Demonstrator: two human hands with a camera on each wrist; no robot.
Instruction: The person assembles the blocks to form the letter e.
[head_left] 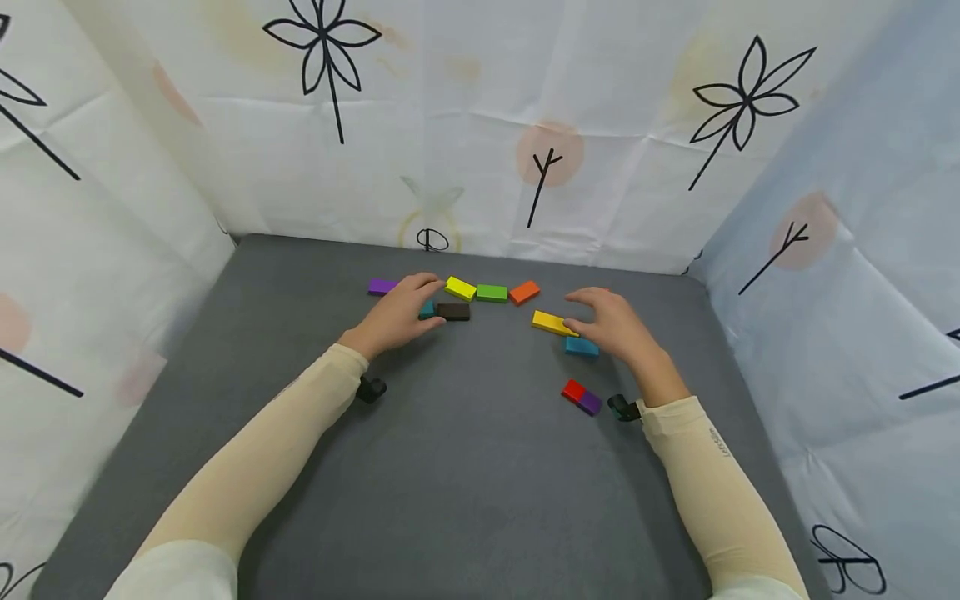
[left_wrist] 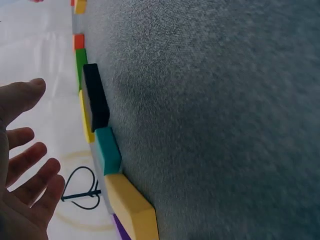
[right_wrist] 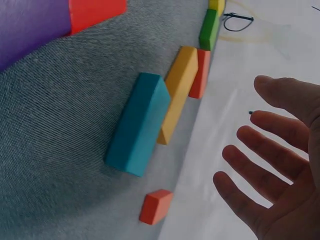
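Fingers spread, my left hand hovers over a teal block and a purple block, beside a dark block. The left wrist view also shows a pale orange block, which the hand hides from the head view. My right hand is near a golden yellow block and a blue block, its fingers loosely bent and apart. A small red-orange block lies below the blue one in the right wrist view. Neither hand holds anything.
Bright yellow, green and orange blocks line the back of the grey table. Closer in, a red block and a purple block sit end to end. Printed white cloth borders the table's back and sides.
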